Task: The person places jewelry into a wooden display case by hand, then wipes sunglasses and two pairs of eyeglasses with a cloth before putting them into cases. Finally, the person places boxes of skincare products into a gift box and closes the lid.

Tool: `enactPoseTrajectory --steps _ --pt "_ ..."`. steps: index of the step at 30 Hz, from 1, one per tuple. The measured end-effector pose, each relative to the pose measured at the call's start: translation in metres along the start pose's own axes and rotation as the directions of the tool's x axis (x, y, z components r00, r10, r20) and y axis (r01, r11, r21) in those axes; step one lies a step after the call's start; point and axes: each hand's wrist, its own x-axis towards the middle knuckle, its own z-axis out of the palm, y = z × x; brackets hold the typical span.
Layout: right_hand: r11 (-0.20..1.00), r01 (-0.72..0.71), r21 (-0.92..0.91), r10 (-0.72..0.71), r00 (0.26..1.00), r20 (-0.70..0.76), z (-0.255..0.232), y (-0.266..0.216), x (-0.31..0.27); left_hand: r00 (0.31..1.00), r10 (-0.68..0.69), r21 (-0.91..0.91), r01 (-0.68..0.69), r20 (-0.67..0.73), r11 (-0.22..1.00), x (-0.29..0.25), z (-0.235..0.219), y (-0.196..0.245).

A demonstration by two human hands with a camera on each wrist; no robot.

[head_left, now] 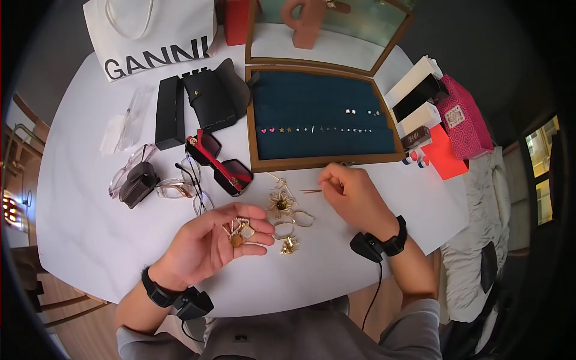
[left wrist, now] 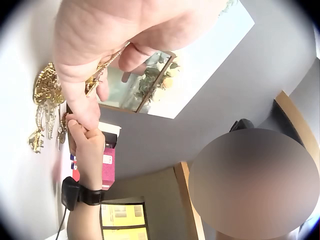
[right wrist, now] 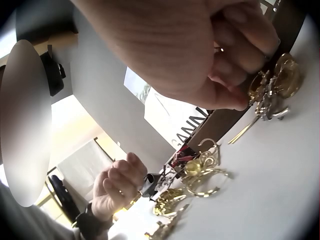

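Observation:
My left hand (head_left: 210, 240) is turned palm up, fingers loosely extended, with gold earrings (head_left: 242, 230) lying on the palm and fingers. Beside its fingertips on the table are a gold flower-shaped piece (head_left: 281, 204), thin gold hoops (head_left: 303, 219) and a smaller gold ornament (head_left: 288, 245). My right hand (head_left: 354, 195) rests low by the front edge of the display case, its fingers curled. In the right wrist view, its thumb and fingertips pinch at a gold-and-silver jewellery piece (right wrist: 272, 87), with a thin gold bar (right wrist: 243, 131) sticking out below. The hand hides this piece from above.
The wood-framed case (head_left: 324, 161) stands lid up, with rows of small earrings on dark cloth. Sunglasses (head_left: 222, 165), clear glasses (head_left: 175, 189) and black cases (head_left: 210, 102) lie to the left. A white paper bag (head_left: 150, 42) stands behind; boxes (head_left: 465, 117) stand right.

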Motion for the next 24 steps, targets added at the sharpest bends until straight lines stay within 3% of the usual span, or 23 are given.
enactPoseTrajectory --steps 1,3,6,10,15,19,21,24 --pt "1.000 0.004 0.004 -0.004 1.000 -0.002 0.000 0.001 0.002 1.000 0.002 0.005 -0.002 -0.003 1.000 0.001 0.002 0.002" --pt "0.967 0.047 0.250 -0.052 0.999 0.010 0.002 0.005 0.006 0.999 0.033 0.063 -0.031 -0.033 0.998 0.006 0.011 0.006" --pt "0.966 0.166 0.197 -0.168 0.986 -0.006 0.007 0.010 0.010 0.985 0.091 0.114 -0.075 -0.147 0.991 0.025 0.032 0.009" --pt "0.956 0.215 0.199 -0.213 0.977 -0.029 0.014 0.012 0.005 0.986 0.096 0.081 -0.086 -0.138 0.993 0.056 0.049 0.011" --pt "0.930 0.240 0.279 -0.236 0.971 -0.048 0.008 0.021 -0.005 0.998 -0.011 0.118 0.019 -0.069 0.993 0.091 0.044 0.002" --pt "0.900 0.323 0.293 -0.284 0.944 -0.167 0.006 0.030 -0.007 0.994 0.023 0.182 -0.003 -0.105 0.983 0.094 0.048 -0.003" --pt "0.901 0.344 0.265 -0.299 0.934 -0.195 0.001 0.031 -0.007 0.966 0.090 0.216 -0.037 -0.244 0.976 0.090 0.058 -0.005" --pt "0.905 0.390 0.171 -0.346 0.908 -0.237 -0.004 0.036 -0.005 0.973 0.095 0.218 -0.048 -0.209 0.975 0.086 0.055 -0.003"
